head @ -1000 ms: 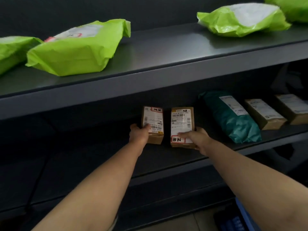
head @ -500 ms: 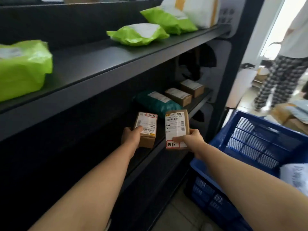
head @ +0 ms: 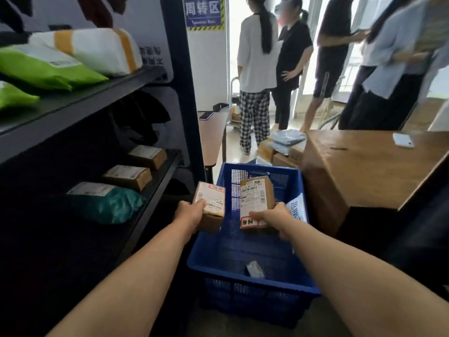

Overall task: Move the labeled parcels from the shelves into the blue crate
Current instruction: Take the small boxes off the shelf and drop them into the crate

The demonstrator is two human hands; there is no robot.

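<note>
blue crate (head: 243,297) open-topped, shelf post (head: 182,93) close on its left; wooden desk (head: 364,171) close on its right

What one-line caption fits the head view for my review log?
Left hand grips one box, right hand a second box, both at the blue crate beside the shelves.

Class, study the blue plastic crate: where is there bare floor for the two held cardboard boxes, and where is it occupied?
In the blue plastic crate, bare mesh floor runs across the middle and left side, bordered by the far wall and the small grey packet near the front wall. Occupied: the right wall, where a white lettered sheet sits.
</note>
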